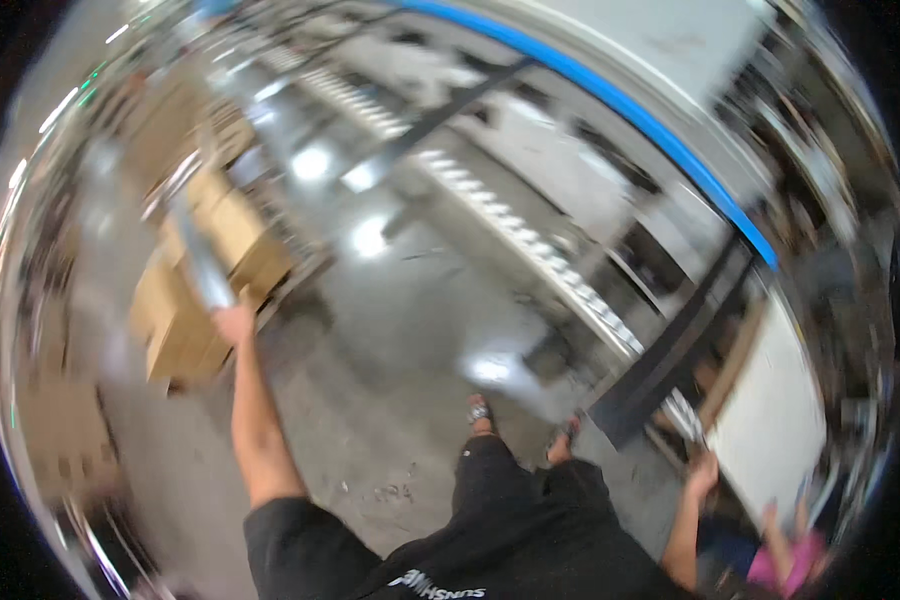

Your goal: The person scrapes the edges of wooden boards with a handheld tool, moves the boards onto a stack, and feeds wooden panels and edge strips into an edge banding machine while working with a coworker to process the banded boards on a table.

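The picture is blurred by motion. My left hand (232, 322) is stretched out to the left and grips the lower end of a long grey silvery bar (198, 255) that points up and away, in front of a stack of cardboard boxes (185, 320). My right hand (703, 475) is at the lower right and holds the lower corner of a large white flat panel (775, 420). Another person's hand with a pink sleeve (785, 555) is at the same panel's lower edge.
A long roller conveyor (530, 245) runs diagonally across the middle, with a blue rail (620, 100) behind it. A dark frame post (670, 350) stands beside the panel. My sandalled feet (480, 412) stand on a shiny concrete floor (390, 330). More brown boxes (60, 430) sit far left.
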Demonstrator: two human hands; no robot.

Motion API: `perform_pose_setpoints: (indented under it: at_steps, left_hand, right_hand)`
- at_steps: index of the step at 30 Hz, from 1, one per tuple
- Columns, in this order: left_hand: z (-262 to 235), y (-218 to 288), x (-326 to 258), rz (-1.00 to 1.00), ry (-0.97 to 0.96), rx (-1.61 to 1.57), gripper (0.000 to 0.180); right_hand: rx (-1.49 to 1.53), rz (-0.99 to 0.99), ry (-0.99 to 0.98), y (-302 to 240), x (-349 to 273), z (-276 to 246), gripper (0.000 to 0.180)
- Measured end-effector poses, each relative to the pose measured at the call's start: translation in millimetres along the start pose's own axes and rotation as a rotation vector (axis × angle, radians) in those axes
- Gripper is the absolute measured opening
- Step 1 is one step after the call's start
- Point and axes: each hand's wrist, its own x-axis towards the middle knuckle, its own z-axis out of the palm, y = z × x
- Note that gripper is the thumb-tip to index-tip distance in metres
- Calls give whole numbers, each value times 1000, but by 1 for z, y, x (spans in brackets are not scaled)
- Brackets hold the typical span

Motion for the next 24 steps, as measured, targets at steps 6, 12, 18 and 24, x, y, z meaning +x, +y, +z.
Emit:
perform_pose_setpoints:
  at_steps: [6,12,18,24]
  left_hand:
    - [133,83,-246,673,-195,-420,68]
    - [139,151,-548,912,-822,-625,50]
    - [103,207,-702,1174,-909,-270,69]
    - [113,213,-789,947,-704,14,79]
  right_hand:
    - [120,144,142,-27,-82,15,26]
    - [127,207,201,17,-99,-16,28]
    - [-89,203,-23,135,-77,-59,29]
    - [-624,105,-131,163,-22,-92,64]
